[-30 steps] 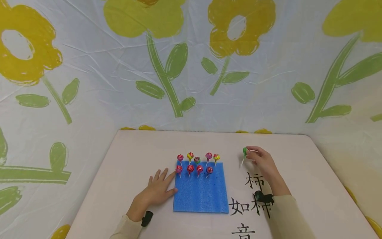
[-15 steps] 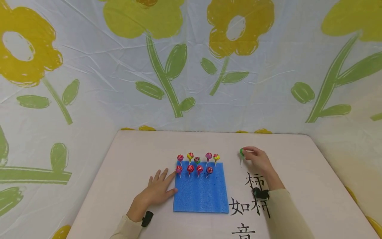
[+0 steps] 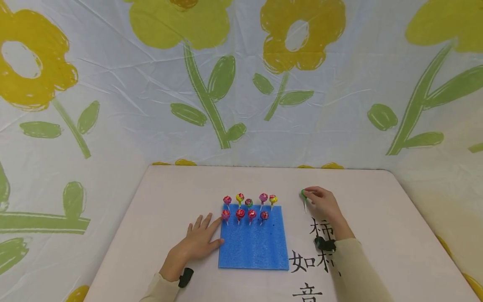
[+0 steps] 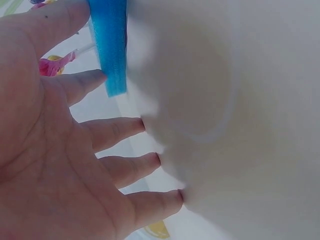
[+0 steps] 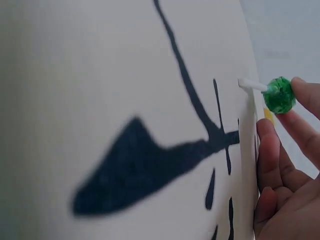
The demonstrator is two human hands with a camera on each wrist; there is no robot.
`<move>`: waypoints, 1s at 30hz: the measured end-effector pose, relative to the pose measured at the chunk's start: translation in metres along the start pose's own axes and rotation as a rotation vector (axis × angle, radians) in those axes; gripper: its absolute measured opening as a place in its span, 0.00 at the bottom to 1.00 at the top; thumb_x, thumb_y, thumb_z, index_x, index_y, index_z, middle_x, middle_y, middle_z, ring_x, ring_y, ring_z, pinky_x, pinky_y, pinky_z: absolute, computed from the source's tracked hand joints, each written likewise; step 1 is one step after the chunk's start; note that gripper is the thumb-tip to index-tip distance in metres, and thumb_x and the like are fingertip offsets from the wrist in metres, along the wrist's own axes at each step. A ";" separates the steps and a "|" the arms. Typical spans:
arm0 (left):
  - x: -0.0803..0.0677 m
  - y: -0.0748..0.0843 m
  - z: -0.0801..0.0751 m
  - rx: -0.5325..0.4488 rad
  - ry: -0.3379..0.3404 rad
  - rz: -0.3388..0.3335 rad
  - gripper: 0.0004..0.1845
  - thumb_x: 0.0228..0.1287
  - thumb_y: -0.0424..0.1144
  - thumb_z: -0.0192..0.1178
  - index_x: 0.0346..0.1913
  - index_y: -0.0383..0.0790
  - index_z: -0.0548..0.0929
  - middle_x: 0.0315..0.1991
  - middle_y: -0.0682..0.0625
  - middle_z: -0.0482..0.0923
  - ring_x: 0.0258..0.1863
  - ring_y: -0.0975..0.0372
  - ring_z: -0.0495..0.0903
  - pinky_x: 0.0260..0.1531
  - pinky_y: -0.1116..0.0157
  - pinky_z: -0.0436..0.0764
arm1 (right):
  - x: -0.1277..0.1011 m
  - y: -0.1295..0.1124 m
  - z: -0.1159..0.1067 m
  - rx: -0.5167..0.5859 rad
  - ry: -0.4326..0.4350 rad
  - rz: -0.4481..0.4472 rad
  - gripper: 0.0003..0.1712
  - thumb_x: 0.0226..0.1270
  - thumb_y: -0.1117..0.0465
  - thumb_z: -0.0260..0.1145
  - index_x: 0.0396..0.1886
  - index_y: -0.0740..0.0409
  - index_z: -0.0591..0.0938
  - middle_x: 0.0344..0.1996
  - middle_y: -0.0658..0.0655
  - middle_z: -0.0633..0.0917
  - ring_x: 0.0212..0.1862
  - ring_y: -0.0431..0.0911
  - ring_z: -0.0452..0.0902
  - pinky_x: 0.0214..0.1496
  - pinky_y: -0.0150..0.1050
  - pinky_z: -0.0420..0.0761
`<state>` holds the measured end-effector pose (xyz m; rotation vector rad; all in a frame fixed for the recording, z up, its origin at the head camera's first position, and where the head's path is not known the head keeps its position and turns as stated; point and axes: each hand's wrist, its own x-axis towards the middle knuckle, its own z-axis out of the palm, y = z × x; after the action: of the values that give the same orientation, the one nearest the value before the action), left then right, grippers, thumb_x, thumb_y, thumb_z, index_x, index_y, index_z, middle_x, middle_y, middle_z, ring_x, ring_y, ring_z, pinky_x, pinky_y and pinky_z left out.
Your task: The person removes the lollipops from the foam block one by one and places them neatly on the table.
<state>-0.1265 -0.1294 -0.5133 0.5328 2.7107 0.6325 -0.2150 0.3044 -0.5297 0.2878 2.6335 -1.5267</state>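
In the head view, my right hand (image 3: 325, 204) pinches a lollipop in a green wrapper (image 5: 279, 95) between thumb and fingertips. Its white stick (image 5: 251, 85) points down at the table, and the other fingers curl near the tabletop. My left hand (image 3: 198, 239) lies spread with straight fingers, its fingertips on the table. Thumb and index finger touch the left edge of a square blue foam board (image 3: 253, 247). Several wrapped lollipops (image 3: 240, 214) stand upright by their sticks in two rows along the board's far part, in red, pink, yellow and green wrappers.
The pale table (image 3: 170, 184) carries large black written characters (image 3: 303, 261) to the right of the board. A fabric backdrop (image 3: 151, 84) with yellow flowers rises behind the table and on both sides. Small holes show in the board's foam, right of the front row.
My right hand has moved a little left with the green lollipop, whose stick has swung from slanted to nearly upright. The left hand and board have stayed in place.
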 end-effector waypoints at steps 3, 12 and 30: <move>0.000 -0.001 0.001 0.000 0.002 0.000 0.37 0.71 0.56 0.59 0.76 0.43 0.64 0.76 0.33 0.52 0.74 0.32 0.47 0.63 0.28 0.48 | 0.000 -0.002 0.002 -0.025 0.018 -0.007 0.27 0.74 0.46 0.63 0.60 0.61 0.80 0.55 0.65 0.81 0.51 0.57 0.75 0.49 0.46 0.73; 0.000 -0.003 0.005 0.014 0.016 0.001 0.37 0.71 0.56 0.59 0.76 0.44 0.63 0.76 0.33 0.52 0.74 0.33 0.47 0.63 0.28 0.48 | 0.000 -0.005 0.006 -0.051 0.039 -0.003 0.25 0.74 0.49 0.63 0.58 0.65 0.81 0.55 0.66 0.80 0.56 0.59 0.73 0.54 0.52 0.73; 0.000 -0.002 0.002 0.015 0.006 0.007 0.37 0.71 0.56 0.59 0.76 0.43 0.64 0.76 0.33 0.53 0.73 0.33 0.48 0.63 0.28 0.48 | -0.006 -0.008 0.002 -0.041 0.062 0.023 0.31 0.75 0.47 0.61 0.66 0.65 0.74 0.56 0.68 0.78 0.52 0.58 0.77 0.51 0.50 0.75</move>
<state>-0.1265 -0.1306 -0.5163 0.5447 2.7228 0.6173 -0.2111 0.2980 -0.5235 0.3669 2.6950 -1.4778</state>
